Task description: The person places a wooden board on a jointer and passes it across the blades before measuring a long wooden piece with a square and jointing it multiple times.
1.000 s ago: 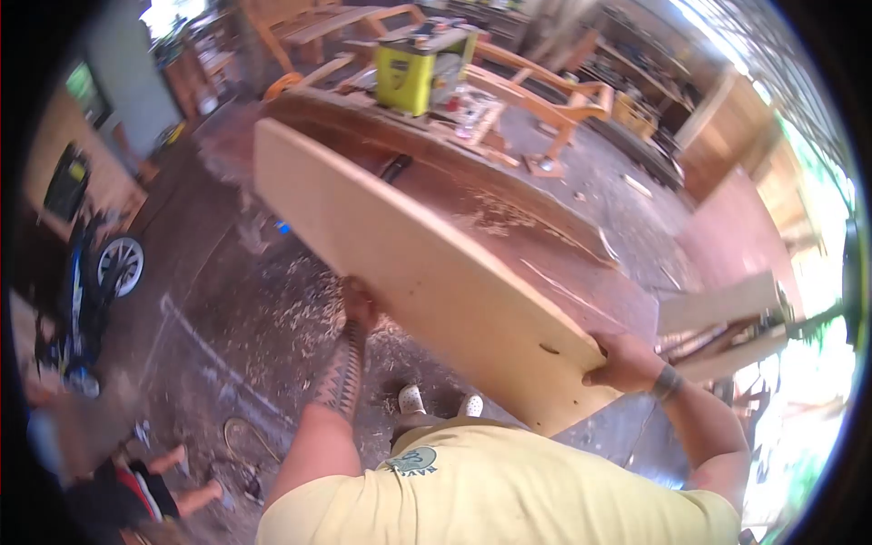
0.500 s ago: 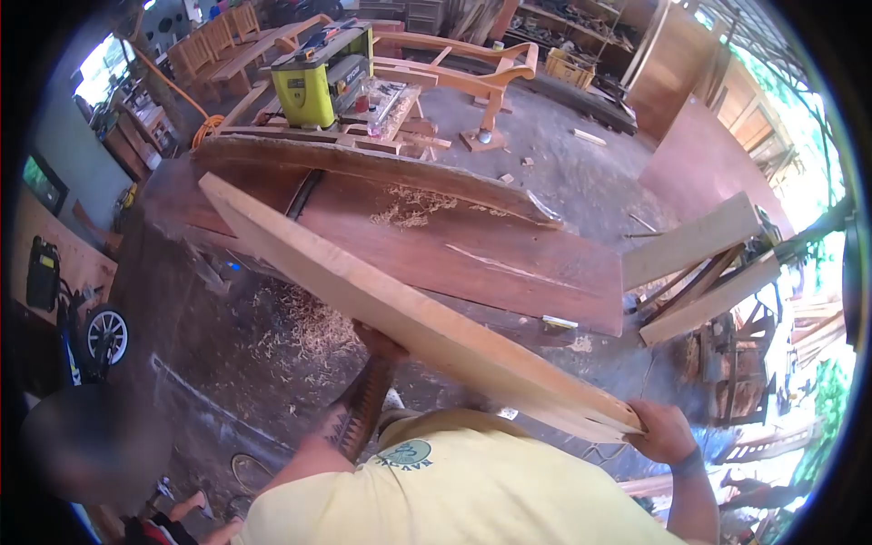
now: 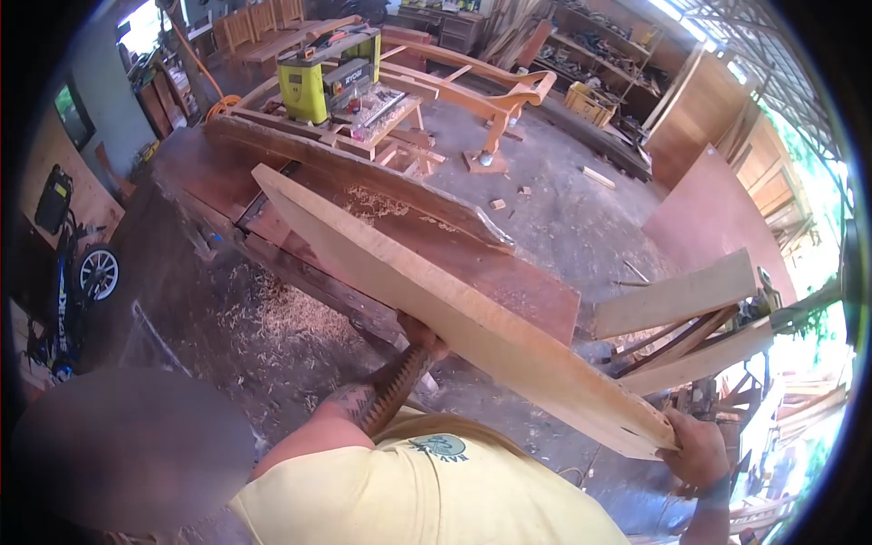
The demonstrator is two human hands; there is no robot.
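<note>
The left hand (image 3: 420, 334) gripped the pale plank (image 3: 454, 313) from beneath, fingers hidden; the right hand (image 3: 698, 447) clutched its near end above the dark slab (image 3: 509, 277).

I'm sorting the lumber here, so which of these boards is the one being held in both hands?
The long pale board, tilted on edge. The left hand supports its middle, the right hand grips its near end. The dark reddish slabs lie flat below.

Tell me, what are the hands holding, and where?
A plank: left hand under its middle edge, right hand gripping its near end.
</note>
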